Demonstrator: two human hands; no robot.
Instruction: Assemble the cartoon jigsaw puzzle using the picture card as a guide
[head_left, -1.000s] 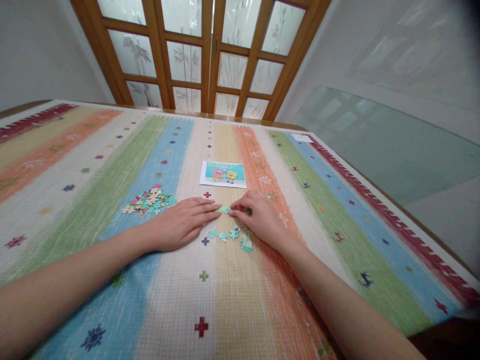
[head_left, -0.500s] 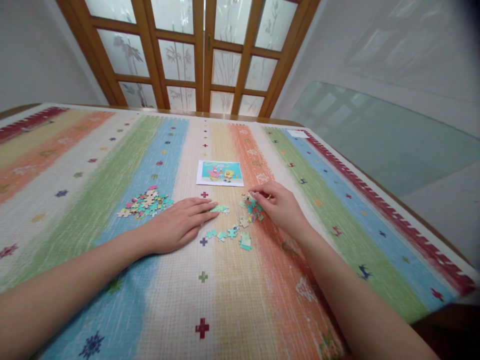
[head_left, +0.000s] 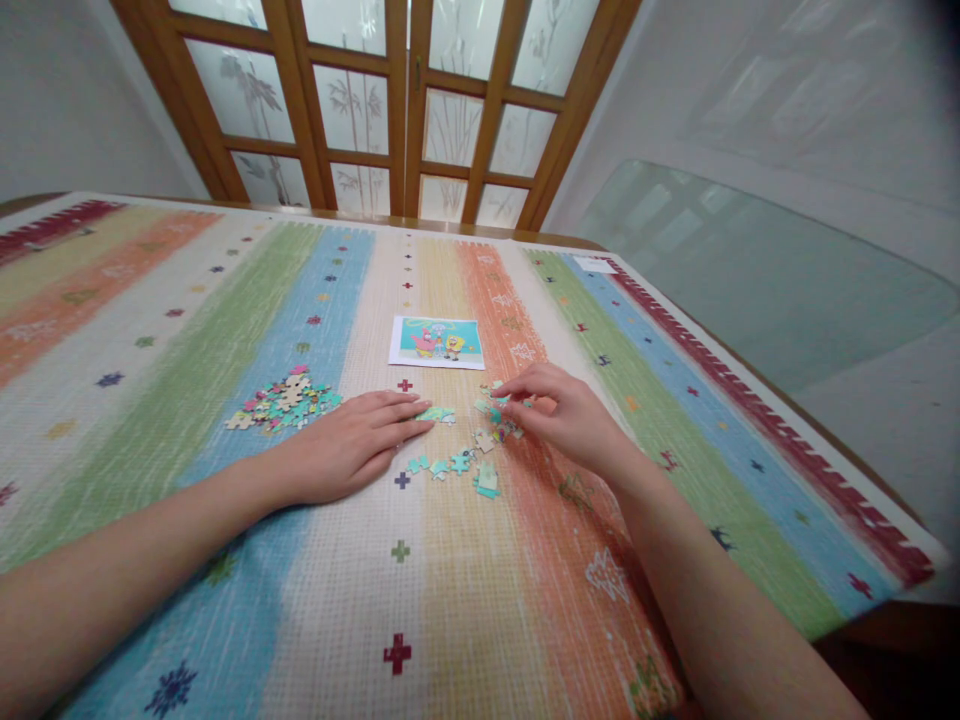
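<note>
My left hand [head_left: 346, 446] lies flat on the striped tablecloth [head_left: 187, 330], fingers stretched out, fingertips touching a small joined bit of puzzle [head_left: 437, 413]. My right hand [head_left: 564, 414] rests to the right of it, fingers curled in a pinch over a small cluster of puzzle pieces [head_left: 498, 417]; whether a piece is held between the fingertips is too small to make out. A row of loose teal pieces [head_left: 454, 468] lies just in front of both hands. A pile of mixed pieces [head_left: 283, 401] sits left of my left hand. A reference picture card [head_left: 437, 341] lies beyond the hands.
The table's right edge [head_left: 787, 440] drops off to a glass-topped surface [head_left: 757, 280]. A wooden-framed frosted glass door [head_left: 405, 100] stands behind the table. A small white label [head_left: 596, 266] lies at the far right of the cloth.
My right hand left the joined bit by my left fingertips and moved right and away to the cluster of pieces, where it stays. The left hand has stayed flat.
</note>
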